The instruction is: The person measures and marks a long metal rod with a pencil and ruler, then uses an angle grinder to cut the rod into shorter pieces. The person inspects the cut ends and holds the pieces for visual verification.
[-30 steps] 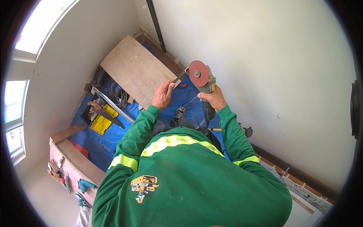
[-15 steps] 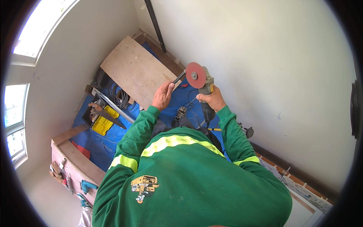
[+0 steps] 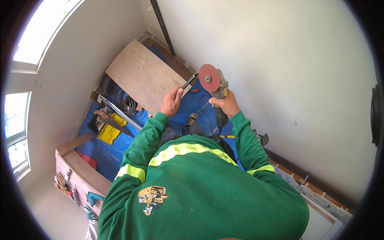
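My right hand is wrapped round the body of an angle grinder, held up in front of me. Its reddish round disc faces me, with a metal nut at the centre. To the left, my left hand is closed on a short, narrow black bar. The bar slants up toward the disc's left edge, and its far end looks pale. Whether the bar touches the disc, I cannot tell. The lower part of the grinder hangs below my right hand, over the blue floor sheet.
A large plywood board lies beyond my left hand. A handsaw rests across a black and yellow toolbox on the blue sheet. Loose cables and a pale metal strip are nearby. A teal power tool sits on a bench at lower left.
The grinder and its disc have shifted slightly to the right and upward. A thin gap-like pale end of the bar shows more clearly. Both hands keep their holds.
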Motion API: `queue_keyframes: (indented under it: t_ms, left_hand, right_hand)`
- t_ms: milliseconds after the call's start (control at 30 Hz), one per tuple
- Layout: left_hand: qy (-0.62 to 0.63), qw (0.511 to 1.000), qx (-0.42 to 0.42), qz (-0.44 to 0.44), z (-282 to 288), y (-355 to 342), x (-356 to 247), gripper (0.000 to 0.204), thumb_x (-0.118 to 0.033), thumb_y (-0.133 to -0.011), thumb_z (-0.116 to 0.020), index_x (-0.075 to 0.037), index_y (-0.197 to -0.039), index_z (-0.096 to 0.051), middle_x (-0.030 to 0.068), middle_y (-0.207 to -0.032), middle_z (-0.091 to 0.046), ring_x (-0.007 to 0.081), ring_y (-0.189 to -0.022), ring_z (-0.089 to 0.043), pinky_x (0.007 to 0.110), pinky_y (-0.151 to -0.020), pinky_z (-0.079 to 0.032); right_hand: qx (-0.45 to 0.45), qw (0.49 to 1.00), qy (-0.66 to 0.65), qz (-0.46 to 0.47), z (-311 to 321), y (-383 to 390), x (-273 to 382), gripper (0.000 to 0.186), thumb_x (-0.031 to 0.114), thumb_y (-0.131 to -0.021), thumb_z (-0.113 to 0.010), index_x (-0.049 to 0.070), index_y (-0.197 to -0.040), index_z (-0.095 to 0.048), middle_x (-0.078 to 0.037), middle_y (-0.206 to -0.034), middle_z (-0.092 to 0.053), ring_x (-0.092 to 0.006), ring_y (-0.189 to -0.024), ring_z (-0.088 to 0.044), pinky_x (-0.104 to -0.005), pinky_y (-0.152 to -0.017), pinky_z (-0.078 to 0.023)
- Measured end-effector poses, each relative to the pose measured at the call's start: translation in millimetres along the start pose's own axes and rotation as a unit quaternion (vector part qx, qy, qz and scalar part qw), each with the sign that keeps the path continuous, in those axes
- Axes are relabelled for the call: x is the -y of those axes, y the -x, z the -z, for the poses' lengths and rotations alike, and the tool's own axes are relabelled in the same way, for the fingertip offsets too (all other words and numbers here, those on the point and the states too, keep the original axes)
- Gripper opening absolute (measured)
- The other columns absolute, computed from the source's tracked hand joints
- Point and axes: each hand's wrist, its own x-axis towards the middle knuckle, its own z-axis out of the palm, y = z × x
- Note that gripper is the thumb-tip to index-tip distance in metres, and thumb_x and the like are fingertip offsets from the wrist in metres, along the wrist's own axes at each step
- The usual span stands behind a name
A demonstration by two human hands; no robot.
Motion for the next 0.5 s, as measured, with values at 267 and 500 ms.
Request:
queue_keyframes:
  t_ms: [267,500]
  left_hand:
    - [-0.015,1.0,0.008,-0.002,-0.4,-1.1,-5.7,0.053,-0.047,-0.12,-0.049,0.0,-0.133,-0.07,0.0256,-0.113,-0.071,0.0434,-0.103,-0.069,0.046,-0.092,-0.055]
    - [-0.015,1.0,0.002,-0.023,0.2,-2.7,-4.1,0.053,-0.046,-0.12,-0.05,0.0,-0.134,-0.07,0.0248,-0.114,-0.071,0.0424,-0.101,-0.069,0.045,-0.092,-0.055]
  right_hand:
    - [0.003,0.999,0.023,0.026,-0.1,0.9,-1.0,0.041,0.01,-0.083,-0.092,0.0,-0.115,-0.068,-0.006,-0.091,-0.072,-0.0165,-0.076,-0.072,-0.0343,-0.071,-0.061]
    - [0.011,1.0,0.007,0.003,-3.5,1.4,-3.1,0.04,0.011,-0.082,-0.092,0.0,-0.112,-0.068,-0.007,-0.091,-0.073,-0.0167,-0.076,-0.072,-0.0343,-0.07,-0.061]
